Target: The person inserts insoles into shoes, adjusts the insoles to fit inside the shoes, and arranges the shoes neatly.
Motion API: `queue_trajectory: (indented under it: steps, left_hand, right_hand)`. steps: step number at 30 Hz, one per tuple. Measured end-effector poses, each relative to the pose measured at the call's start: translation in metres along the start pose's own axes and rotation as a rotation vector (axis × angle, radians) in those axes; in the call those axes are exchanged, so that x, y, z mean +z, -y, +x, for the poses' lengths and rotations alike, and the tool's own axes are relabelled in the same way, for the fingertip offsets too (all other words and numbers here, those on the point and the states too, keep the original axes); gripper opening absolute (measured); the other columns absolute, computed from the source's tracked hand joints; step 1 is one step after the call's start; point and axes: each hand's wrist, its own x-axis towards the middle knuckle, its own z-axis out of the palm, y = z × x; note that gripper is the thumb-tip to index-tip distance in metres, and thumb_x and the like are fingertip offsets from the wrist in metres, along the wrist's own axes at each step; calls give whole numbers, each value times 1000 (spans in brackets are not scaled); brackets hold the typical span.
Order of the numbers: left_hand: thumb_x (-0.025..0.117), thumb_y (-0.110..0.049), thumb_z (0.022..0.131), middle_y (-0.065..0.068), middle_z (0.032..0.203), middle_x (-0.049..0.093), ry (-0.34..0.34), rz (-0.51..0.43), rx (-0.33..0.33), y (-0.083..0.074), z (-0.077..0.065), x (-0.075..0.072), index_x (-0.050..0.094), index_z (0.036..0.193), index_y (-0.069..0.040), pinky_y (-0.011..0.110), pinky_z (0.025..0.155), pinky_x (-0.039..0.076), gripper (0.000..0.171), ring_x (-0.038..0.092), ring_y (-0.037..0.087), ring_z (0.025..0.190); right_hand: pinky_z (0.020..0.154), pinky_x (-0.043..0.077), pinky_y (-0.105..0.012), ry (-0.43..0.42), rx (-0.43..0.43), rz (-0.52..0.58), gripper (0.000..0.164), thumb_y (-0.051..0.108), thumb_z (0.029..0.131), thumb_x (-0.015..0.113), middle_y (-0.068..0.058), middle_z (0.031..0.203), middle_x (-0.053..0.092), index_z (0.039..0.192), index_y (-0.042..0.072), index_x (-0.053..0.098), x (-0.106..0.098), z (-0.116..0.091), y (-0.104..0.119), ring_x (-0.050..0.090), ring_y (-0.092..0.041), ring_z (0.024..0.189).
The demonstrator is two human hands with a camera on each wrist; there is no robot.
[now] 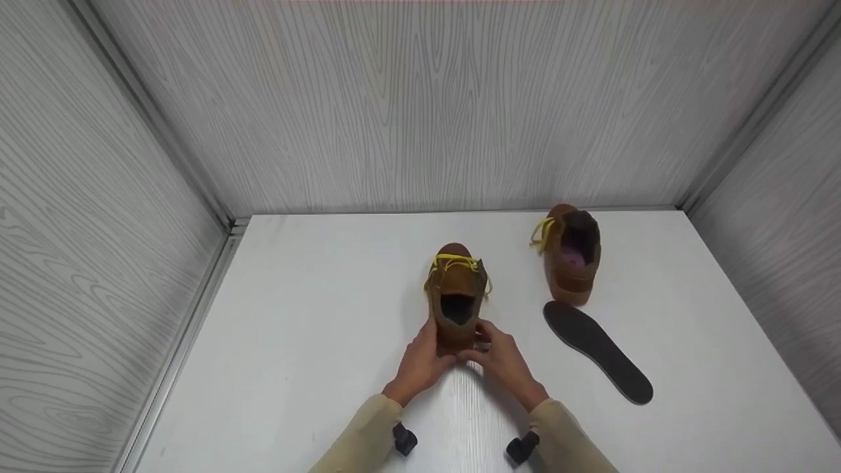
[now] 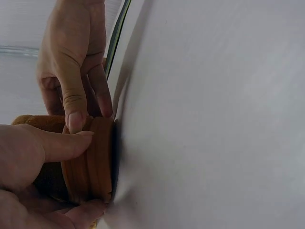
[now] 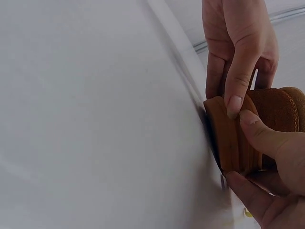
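A brown shoe [image 1: 455, 284] is at the middle of the white surface [image 1: 315, 295], its toe away from the person and its heel in both hands. The left hand [image 1: 419, 360] grips the left side of the heel, and the right hand [image 1: 502, 360] grips the right side. Both wrist views show the thumbs pressed on the back of the heel, their tips close together, with fingers wrapped low around the sides. Whether the sole rests fully on the surface cannot be told. The heel carries raised bands in a lighter tan, and yellow laces [image 1: 458, 261] cross the front of the shoe.

To the right and farther back lies a second shoe [image 1: 570, 270], also brown and yellow-laced, with its opening up. A reddish patch with a darker spot shows inside it; whether this is a label or print is too small to tell. Just below its heel, a dark insole [image 1: 596, 349] lies flat and slanting toward the lower right; its face looks plain dark at this size.

Beige sleeves [image 1: 364, 433] cover the forearms, with a small black device [image 1: 405, 439] near each wrist. Grey wood-grain panels [image 1: 420, 105] stand around the surface.
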Motion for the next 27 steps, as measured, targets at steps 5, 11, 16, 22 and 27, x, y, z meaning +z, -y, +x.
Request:
queue_trajectory:
  steps: [5, 11, 16, 22, 27]
  left_hand:
    - [73, -14, 82, 16, 141, 44, -15, -8, -10, 3, 8, -4, 22, 148, -5, 42, 101, 37, 84, 46, 28, 126]
    - [73, -16, 82, 18, 140, 44, -34, 21, 30, 9, 21, -12, 16, 150, -1, 42, 100, 38, 90, 47, 29, 124]
    - [73, -16, 83, 18, 142, 43, -12, 9, 21, 12, 35, -19, 16, 150, -3, 42, 102, 36, 89, 45, 28, 126]
    - [73, -21, 85, 14, 145, 40, 29, 4, -20, 15, 50, -24, 13, 152, -10, 40, 105, 32, 90, 40, 24, 131]
    - [73, -23, 85, 13, 145, 40, 32, 23, -22, 17, 58, -24, 12, 152, -9, 38, 105, 32, 91, 40, 23, 130]
  right_hand:
    - [91, 47, -38, 15, 11, -10, 68, 25, 79, 78, -12, 130, 56, 137, 5, 48, 0, 12, 1, 56, -25, 114]
    - [94, 44, -41, 35, 33, -19, 68, 22, 80, 78, -14, 129, 56, 137, 3, 47, -2, 31, 6, 55, -27, 117]
    - [96, 43, -40, 39, 51, -7, 69, 20, 80, 77, -14, 132, 55, 139, 3, 45, 0, 46, 7, 53, -27, 119]
    - [97, 42, -40, 41, 35, 1, 71, 19, 82, 75, -14, 135, 52, 142, 3, 41, 0, 58, 4, 51, -27, 122]
    - [98, 41, -39, 50, 50, 13, 71, 17, 82, 74, -11, 137, 51, 144, 7, 41, -2, 65, 4, 50, -24, 123]
